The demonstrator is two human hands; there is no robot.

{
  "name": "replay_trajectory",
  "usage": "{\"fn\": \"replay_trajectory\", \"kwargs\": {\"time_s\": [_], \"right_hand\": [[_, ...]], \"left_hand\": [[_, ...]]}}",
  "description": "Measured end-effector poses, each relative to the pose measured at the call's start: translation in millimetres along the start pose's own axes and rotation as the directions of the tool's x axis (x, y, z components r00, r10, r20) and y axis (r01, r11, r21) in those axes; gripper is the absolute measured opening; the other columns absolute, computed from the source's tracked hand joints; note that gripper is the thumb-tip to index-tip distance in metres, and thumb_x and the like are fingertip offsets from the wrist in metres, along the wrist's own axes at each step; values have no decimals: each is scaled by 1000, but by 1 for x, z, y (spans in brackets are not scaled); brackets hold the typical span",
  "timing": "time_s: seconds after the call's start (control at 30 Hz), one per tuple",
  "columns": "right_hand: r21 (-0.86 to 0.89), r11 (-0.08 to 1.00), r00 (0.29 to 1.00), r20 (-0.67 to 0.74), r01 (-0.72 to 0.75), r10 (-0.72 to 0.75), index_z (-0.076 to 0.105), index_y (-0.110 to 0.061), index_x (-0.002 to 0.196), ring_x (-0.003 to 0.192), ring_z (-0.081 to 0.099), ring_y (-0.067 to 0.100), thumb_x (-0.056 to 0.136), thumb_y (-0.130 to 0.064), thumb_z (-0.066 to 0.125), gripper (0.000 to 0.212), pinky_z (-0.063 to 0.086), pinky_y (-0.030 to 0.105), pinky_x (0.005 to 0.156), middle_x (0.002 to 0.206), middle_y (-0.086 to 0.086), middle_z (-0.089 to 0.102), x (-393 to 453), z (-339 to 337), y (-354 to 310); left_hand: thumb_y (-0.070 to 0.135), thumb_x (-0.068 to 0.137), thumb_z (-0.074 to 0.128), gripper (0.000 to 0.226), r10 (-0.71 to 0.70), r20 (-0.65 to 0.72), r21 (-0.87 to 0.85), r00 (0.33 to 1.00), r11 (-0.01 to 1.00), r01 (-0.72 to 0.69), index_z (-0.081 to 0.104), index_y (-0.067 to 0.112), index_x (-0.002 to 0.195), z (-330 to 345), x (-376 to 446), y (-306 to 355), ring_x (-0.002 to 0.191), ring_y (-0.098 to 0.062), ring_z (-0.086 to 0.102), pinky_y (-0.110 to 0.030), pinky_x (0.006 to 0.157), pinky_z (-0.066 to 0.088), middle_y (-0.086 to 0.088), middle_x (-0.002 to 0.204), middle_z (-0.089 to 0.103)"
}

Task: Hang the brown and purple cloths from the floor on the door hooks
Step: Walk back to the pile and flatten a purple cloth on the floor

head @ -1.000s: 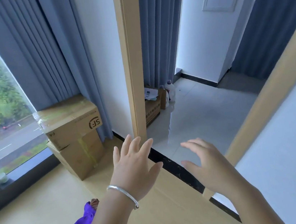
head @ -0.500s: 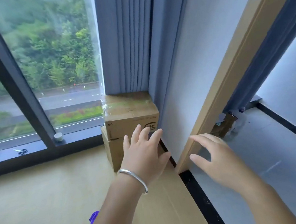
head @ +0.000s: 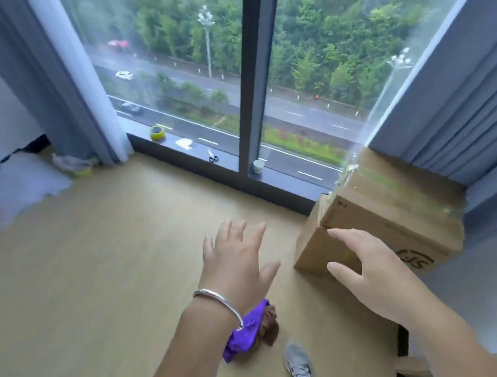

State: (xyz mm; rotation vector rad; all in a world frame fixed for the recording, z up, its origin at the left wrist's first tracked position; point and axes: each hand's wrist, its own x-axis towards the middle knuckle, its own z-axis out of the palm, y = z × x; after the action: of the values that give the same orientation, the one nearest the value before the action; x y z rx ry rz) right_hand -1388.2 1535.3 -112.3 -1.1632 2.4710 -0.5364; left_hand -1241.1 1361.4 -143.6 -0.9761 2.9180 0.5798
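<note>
Two stacked boxes (head: pixel 381 221) stand against the right curtain (head: pixel 462 90), just beyond the right hand (head: pixel 375 273). On the sill (head: pixel 205 159) lie one tape roll (head: pixel 157 133), one pair of scissors (head: pixel 212 156) and one cup (head: pixel 259 166). The left forearm crosses in front of the purple cloth (head: pixel 244 331), hiding part of it; the brown cloth (head: pixel 268 323) touches it on the floor (head: pixel 94 272), near one grey shoe (head: pixel 299 368). Both hands hang spread, fingers straight, holding nothing; the left hand (head: pixel 237 259) wears one bracelet (head: pixel 221 302). Half a second ago the view faced the door frame; now it faces the window, and both cloths show.
</note>
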Motion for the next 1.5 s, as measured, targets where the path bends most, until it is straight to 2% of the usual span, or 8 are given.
{"fn": "replay_trajectory", "kwargs": {"time_s": [0.13, 0.27, 0.43, 0.57, 0.67, 0.93, 1.23, 1.5], "right_hand": [[-9, 981, 965, 182, 192, -187, 38, -33, 142, 133, 31, 3, 92, -33, 60, 55, 26, 19, 105, 141, -17, 41, 65, 27, 18], [-78, 924, 871, 370, 375, -323, 31, -31, 147, 134, 29, 4, 92, -36, 57, 60, 26, 19, 103, 146, -13, 36, 114, 63, 48], [-113, 844, 735, 560, 524, -381, 25, -25, 151, 138, 29, 15, 91, -38, 55, 69, 30, 32, 110, 152, -2, 30, 156, 145, 89], [-140, 806, 657, 666, 575, -353, 25, -21, 150, 135, 33, 20, 88, -34, 58, 71, 29, 29, 106, 151, 3, 31, 173, 214, 121], [-152, 774, 610, 714, 615, -344, 28, -22, 147, 129, 39, 23, 85, -32, 60, 70, 31, 28, 99, 145, 4, 37, 186, 269, 144], [-171, 714, 533, 784, 679, -319, 29, -20, 147, 133, 36, 29, 86, -34, 60, 70, 33, 36, 104, 149, 9, 33, 221, 425, 205], [-197, 563, 426, 850, 803, -309, 23, -21, 148, 137, 28, 26, 88, -32, 53, 69, 27, 36, 108, 150, 8, 28, 259, 612, 259], [-246, 443, 434, 809, 862, -396, 23, -20, 147, 144, 16, 26, 90, -28, 54, 66, 21, 37, 114, 154, 9, 22, 297, 749, 286]], "left_hand": [[57, 92, 43, 65, -269, -12, -27, 963, 963, 269, 19, 35, 148, 34, 9, -18, 147, -18, 5, -45, 117, 9, 2, 155, 21], [54, 92, 46, 67, -476, 14, -64, 879, 877, 476, 18, 33, 150, 84, 12, -31, 146, -18, 8, -43, 116, 11, 3, 154, 24], [51, 91, 48, 72, -576, 127, -35, 808, 811, 584, 14, 31, 152, 175, 16, -47, 147, -19, 10, -42, 117, 11, 0, 157, 21], [49, 90, 51, 74, -610, 211, -28, 764, 777, 629, 14, 30, 152, 246, 13, -65, 146, -20, 13, -43, 116, 13, -1, 156, 23], [48, 91, 51, 73, -633, 256, -27, 730, 751, 660, 16, 28, 151, 304, 15, -87, 145, -20, 15, -42, 116, 15, -1, 154, 25], [48, 90, 52, 70, -674, 351, -33, 650, 685, 728, 24, 22, 149, 473, 29, -153, 140, -22, 27, -40, 111, 25, -3, 147, 36], [51, 91, 50, 63, -734, 491, -32, 470, 524, 851, 32, 17, 141, 668, 47, -213, 127, -26, 42, -38, 98, 36, -5, 135, 46], [58, 86, 52, 80, -807, 275, -49, 523, 531, 846, 25, 12, 145, 780, 83, -275, 130, -23, 38, -39, 100, 35, -4, 139, 42]]}}
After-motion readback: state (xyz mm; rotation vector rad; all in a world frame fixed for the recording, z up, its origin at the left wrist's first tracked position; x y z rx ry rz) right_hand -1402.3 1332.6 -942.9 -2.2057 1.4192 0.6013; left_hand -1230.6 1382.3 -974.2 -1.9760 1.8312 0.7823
